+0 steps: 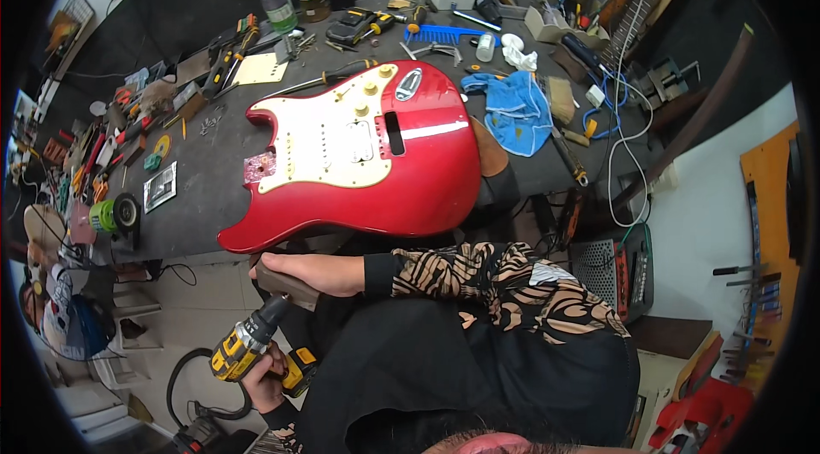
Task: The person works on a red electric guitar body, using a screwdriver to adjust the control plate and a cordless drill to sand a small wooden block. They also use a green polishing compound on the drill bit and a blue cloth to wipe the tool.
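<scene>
My right hand (323, 273) reaches across from the right, closed around a brown block (286, 285) held just off the bench's front edge. My left hand (265, 375) is wrapped round the handle of a yellow and black cordless drill (239, 350). Its chuck points up and right, and the tip meets or nearly meets the block; whether the bit has gone in cannot be seen. Beyond my hands a glossy red electric guitar body (367, 205) lies face up on the dark bench, without a neck. Its cream pickguard (320, 142) bears knobs and pickups.
A long screwdriver (342, 71) lies behind the guitar body, a blue cloth (517, 112) to its right. Tools and small parts crowd the left bench. A white cable (636, 146) hangs at the right. A black hose (173, 381) curves over the floor.
</scene>
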Demonstrator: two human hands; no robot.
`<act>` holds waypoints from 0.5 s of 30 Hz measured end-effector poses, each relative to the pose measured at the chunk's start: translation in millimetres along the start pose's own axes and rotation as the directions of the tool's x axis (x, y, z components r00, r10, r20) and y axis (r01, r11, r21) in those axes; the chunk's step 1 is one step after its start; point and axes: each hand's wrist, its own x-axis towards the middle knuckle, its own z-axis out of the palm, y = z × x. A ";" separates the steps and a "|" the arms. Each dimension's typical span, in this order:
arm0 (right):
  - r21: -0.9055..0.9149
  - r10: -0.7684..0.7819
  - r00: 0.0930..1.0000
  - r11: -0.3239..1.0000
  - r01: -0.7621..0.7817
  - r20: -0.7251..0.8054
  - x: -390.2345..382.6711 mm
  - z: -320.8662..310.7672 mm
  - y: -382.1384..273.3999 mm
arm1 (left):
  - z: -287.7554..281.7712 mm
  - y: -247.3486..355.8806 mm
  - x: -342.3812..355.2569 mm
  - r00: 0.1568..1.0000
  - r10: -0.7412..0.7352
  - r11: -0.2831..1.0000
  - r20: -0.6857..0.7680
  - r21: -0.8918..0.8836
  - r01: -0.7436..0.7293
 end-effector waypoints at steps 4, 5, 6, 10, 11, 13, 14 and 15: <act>-0.016 0.035 0.999 0.999 -0.035 -0.001 -4.3 -0.8 -3.0 | 1.6 1.3 -1.2 1.000 -0.013 1.000 -0.004 -0.003 0.013; -0.027 0.026 1.000 0.999 -0.027 -0.014 -1.7 -3.7 -0.2 | 6.4 2.7 -1.1 1.000 -0.009 1.000 -0.012 0.002 0.009; -0.039 0.018 0.999 0.999 -0.019 -0.027 -1.2 -5.5 2.0 | 11.8 3.3 -1.7 1.000 -0.004 1.000 -0.020 0.007 0.004; -0.196 -0.142 0.984 0.973 0.118 -0.112 -6.4 3.6 -0.7 | 19.2 6.2 -3.9 0.998 0.025 0.998 -0.061 0.067 -0.021; -0.208 -0.151 0.982 0.970 0.125 -0.113 -7.9 7.1 -2.2 | 21.7 6.4 -6.9 0.995 0.037 0.996 -0.094 0.078 -0.030; -0.240 -0.218 0.968 0.953 0.184 -0.125 -9.0 11.3 1.0 | 24.9 9.2 -13.2 0.994 0.042 0.995 -0.099 0.091 -0.033; -0.260 -0.275 0.952 0.937 0.234 -0.134 -7.4 11.7 5.9 | 26.4 12.0 -15.8 0.994 0.023 0.995 -0.105 0.098 -0.012; -0.277 -0.328 0.934 0.919 0.281 -0.140 -4.4 11.0 11.6 | 28.2 15.2 -17.8 0.993 0.004 0.995 -0.116 0.104 0.009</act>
